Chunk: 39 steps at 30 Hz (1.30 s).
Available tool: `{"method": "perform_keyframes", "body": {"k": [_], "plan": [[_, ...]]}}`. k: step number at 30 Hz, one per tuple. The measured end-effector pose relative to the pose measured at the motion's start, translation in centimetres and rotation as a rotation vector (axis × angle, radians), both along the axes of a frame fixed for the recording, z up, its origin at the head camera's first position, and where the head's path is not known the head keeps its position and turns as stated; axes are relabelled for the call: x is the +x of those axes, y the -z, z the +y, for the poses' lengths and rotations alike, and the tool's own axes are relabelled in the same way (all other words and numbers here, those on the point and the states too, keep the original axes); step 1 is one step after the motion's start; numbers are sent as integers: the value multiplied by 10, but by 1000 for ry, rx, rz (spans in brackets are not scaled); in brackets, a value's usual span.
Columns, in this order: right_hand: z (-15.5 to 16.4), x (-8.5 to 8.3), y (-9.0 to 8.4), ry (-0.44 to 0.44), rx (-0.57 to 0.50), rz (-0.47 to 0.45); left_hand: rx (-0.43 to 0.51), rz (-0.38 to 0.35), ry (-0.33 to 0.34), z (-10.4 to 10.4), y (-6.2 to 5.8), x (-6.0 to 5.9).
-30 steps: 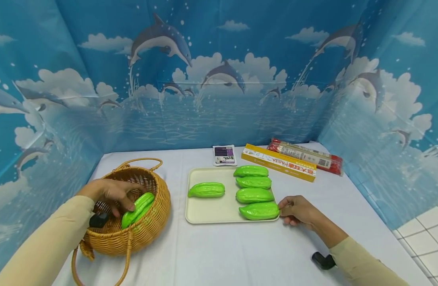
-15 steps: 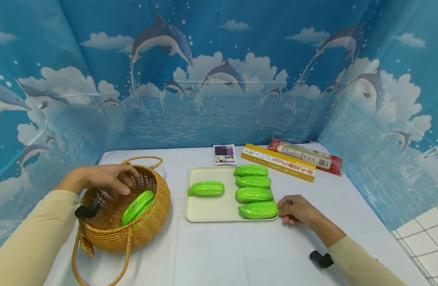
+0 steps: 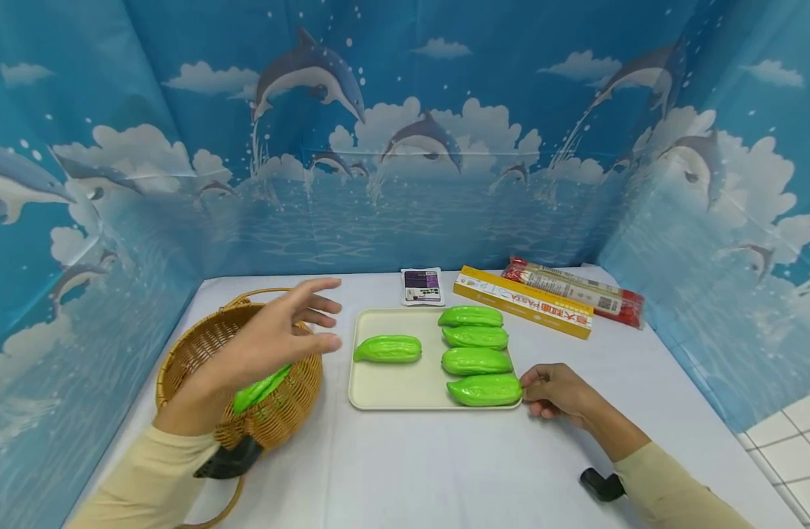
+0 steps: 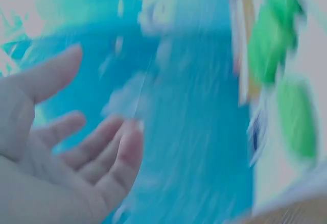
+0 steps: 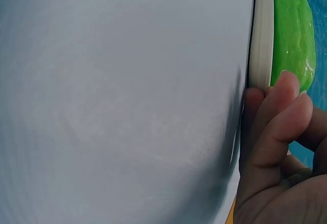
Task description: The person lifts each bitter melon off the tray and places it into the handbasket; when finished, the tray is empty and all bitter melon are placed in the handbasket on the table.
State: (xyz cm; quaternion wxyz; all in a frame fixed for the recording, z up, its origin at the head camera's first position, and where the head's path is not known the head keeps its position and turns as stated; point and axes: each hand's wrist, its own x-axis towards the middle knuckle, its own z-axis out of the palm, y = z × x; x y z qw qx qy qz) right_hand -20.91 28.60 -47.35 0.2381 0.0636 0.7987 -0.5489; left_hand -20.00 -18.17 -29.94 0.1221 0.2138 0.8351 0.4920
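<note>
My left hand (image 3: pixel 266 345) is in the air over the right side of the wicker basket (image 3: pixel 306 397), fingers spread, holding nothing. In the left wrist view the same hand (image 4: pixel 76 147) has bare, loosely bent fingers. Behind the forearm, a bright green bitter melon (image 3: pixel 262 389) shows partly inside the basket. The cream tray (image 3: pixel 405 393) carries one bitter melon (image 3: pixel 388 349) at the left and several in a column (image 3: pixel 476 361) at the right. My right hand (image 3: pixel 557 393) pinches the tray's front right corner beside the nearest melon (image 3: pixel 486 390); the right wrist view shows its curled fingers (image 5: pixel 281 127) at the rim.
Behind the tray lie a small purple-and-white packet (image 3: pixel 423 286), a yellow pasta box (image 3: pixel 524 301) and a red-ended noodle pack (image 3: pixel 577 292). A dolphin-print curtain (image 3: pixel 405 213) surrounds the white tablecloth (image 3: pixel 405 470). One basket handle hangs toward the front left.
The left hand has let go of the bitter melon inside the basket, lifted out and swung right toward the tray. My right hand stays at the tray's corner. The view shifts slightly.
</note>
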Motion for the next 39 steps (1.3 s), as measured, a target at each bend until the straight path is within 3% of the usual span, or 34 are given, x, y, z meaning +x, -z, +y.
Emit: {"method": "perform_keyframes", "body": {"k": [5, 9, 13, 20, 26, 32, 39], "plan": [[1, 1, -1, 3, 2, 6, 132, -55, -92, 50, 44, 11], [1, 1, -1, 1, -3, 10, 127, -62, -223, 68, 78, 9], [1, 1, 0, 3, -3, 11, 116, -70, -314, 80, 101, 1], [2, 0, 2, 17, 24, 1, -21, 18, -363, 100, 120, -31], [0, -1, 3, 16, 14, -7, -61, -16, -428, 100, 139, -58], [1, -1, 3, 10, -4, -13, -107, -36, -455, 97, 158, -66], [2, -1, 4, 11, -9, -12, -129, -24, -451, 94, 168, -67]]}}
